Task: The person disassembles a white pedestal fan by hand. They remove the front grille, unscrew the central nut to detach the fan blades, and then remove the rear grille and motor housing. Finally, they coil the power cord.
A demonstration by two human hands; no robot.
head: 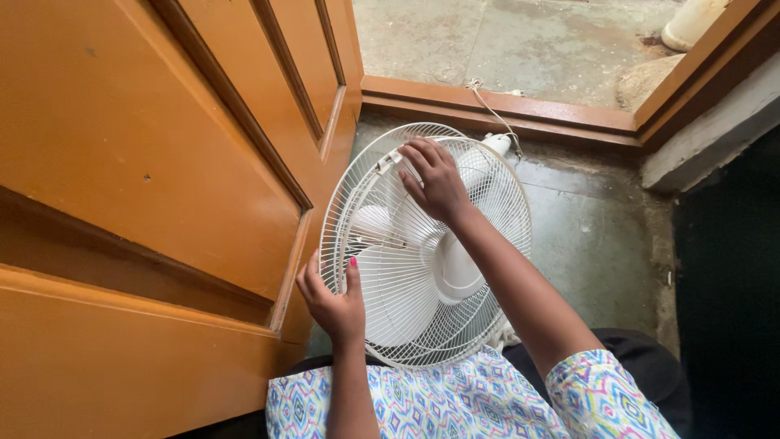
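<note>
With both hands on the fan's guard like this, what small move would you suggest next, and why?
Probably work the clip at the far rim loose with the right hand, whose fingertips rest beside it, while the left hand steadies the near rim of the white wire guard. The guard looks fully seated over the blades.

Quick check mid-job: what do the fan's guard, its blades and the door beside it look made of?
Fan guard: thin white wire, likely coated metal, judging by the fine radial spokes. Blades: smooth, faintly see-through white, probably plastic. Door: panelled wood with a glossy orange-brown finish, by its moulded frames and sheen.
</note>
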